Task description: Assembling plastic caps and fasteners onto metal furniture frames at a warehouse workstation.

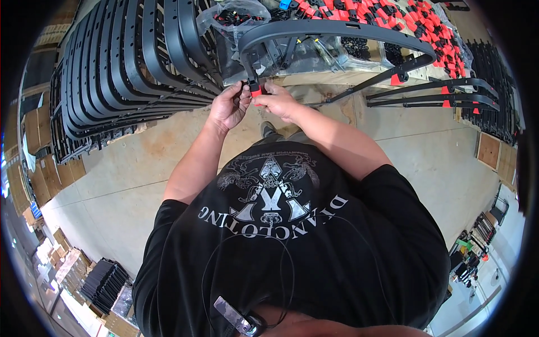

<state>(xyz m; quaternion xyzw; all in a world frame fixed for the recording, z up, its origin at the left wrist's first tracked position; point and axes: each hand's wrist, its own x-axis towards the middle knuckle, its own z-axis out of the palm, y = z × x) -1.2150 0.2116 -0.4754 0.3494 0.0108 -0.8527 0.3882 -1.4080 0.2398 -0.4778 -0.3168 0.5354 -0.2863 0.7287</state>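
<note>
A black frame (337, 26) with a rounded bend lies across the near edge of the workbench. On the frame's left end, in front of me, sits a red and black plastic clip (256, 91). My right hand (279, 103) is closed on this clip, with its thumb and fingers at the red part. Just left of it, my left hand (230, 104) has its fingertips pinched together beside the clip. Something small and dark shows at those fingertips, too small to name. Another red clip (398, 79) is on the frame's right side.
Many black frames (120, 73) stand in a row on the left. A heap of red and black clips (415, 28) covers the back right of the workbench (314, 78). A clear plastic bag (233, 19) and pliers (325, 53) lie there too. More frames (438, 100) jut out at right.
</note>
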